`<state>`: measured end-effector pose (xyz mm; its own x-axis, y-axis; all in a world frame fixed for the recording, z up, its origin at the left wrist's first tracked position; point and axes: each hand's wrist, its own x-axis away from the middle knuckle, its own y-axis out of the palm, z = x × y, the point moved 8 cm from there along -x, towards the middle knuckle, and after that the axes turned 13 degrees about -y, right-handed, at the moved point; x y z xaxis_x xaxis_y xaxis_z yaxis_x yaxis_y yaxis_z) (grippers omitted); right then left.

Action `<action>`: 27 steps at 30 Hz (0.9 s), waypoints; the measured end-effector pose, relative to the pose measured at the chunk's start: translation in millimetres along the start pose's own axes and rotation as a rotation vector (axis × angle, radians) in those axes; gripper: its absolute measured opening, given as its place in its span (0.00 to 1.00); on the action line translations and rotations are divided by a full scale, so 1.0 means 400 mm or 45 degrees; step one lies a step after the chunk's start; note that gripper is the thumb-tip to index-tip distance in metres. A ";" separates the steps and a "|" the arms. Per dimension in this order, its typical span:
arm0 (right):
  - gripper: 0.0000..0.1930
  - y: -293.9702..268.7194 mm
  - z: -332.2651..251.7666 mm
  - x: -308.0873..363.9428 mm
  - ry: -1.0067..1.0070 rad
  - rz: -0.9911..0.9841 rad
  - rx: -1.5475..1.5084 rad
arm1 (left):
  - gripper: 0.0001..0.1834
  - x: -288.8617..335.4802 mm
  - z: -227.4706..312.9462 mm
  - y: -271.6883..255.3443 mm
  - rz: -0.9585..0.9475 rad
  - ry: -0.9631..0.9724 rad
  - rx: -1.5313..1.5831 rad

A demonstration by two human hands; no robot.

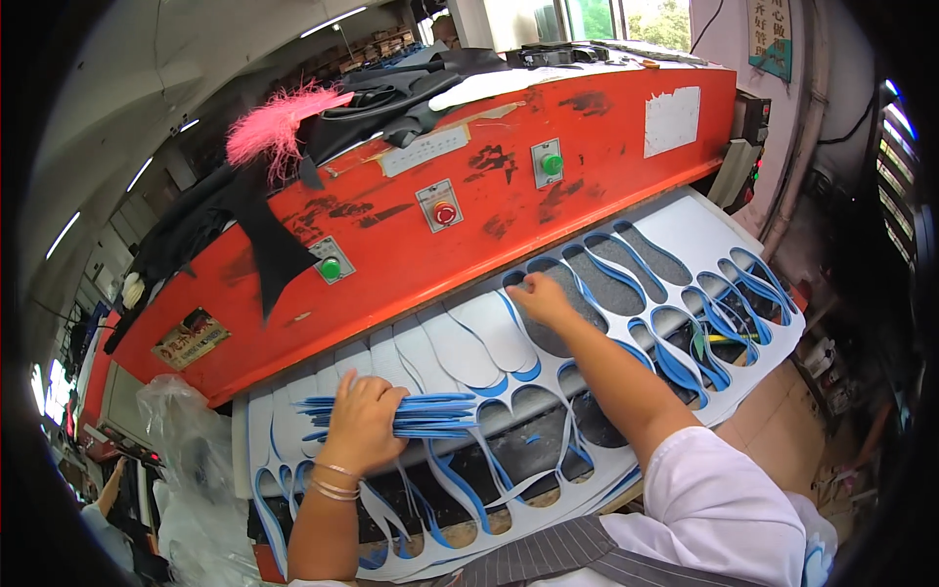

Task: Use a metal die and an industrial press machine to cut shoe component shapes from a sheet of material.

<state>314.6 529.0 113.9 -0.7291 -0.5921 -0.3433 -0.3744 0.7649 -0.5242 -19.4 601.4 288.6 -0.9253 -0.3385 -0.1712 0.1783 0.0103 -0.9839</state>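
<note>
My left hand [360,423] is closed around a stack of thin blue-and-white insole-shaped pieces [435,416], which lies crosswise over the sheet. The cut sheet [696,230] is white on top with blue edges, in several layers, and full of insole-shaped holes. Left of my right hand, cut insoles [484,338] still sit in their outlines. My right hand [540,299] is at the far side of the sheet, close under the machine, beside an opened hole. Its fingers are curled together at the hole's rim; what they pinch is hidden.
A red press machine [489,196] spans the far side, with green buttons [552,164] and a red button [444,212]. Black cloth [264,235] and pink fringe [279,127] hang on it. Clear plastic wrap [181,440] stands at left. Another person's arm [112,484] shows at far left.
</note>
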 end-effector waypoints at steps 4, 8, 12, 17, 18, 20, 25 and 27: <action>0.42 0.160 -0.051 0.032 0.377 -0.572 0.217 | 0.28 0.075 -0.204 0.223 -0.441 -0.400 0.236; 0.29 0.178 -0.045 0.065 0.633 -0.613 -0.641 | 0.35 0.018 -0.228 0.129 -0.415 -0.783 0.219; 0.21 0.208 0.004 0.086 0.714 -0.513 -1.211 | 0.30 -0.096 -0.183 0.148 -0.244 -0.807 2.006; 0.26 0.210 0.012 0.108 0.546 -0.543 -1.985 | 0.26 -0.267 -0.025 0.351 -0.433 -0.817 2.753; 0.26 0.223 0.006 0.112 0.550 -0.567 -1.999 | 0.26 -0.287 -0.007 0.395 -0.372 -0.855 2.688; 0.26 0.223 -0.013 0.113 0.464 -0.592 -2.157 | 0.26 -0.333 0.047 0.465 -0.357 -0.874 2.569; 0.31 0.178 0.055 0.077 0.491 -0.351 -2.212 | 0.25 -0.395 0.139 0.489 -0.443 -0.832 2.621; 0.33 0.171 0.030 0.082 0.504 -0.432 -2.234 | 0.25 -0.380 0.137 0.484 -0.415 -0.863 2.688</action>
<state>272.0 559.0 57.5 -0.4819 -0.8717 -0.0887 -0.4263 0.1448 0.8929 174.1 603.3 126.8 -0.8540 -0.2965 0.4275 0.5086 -0.6490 0.5658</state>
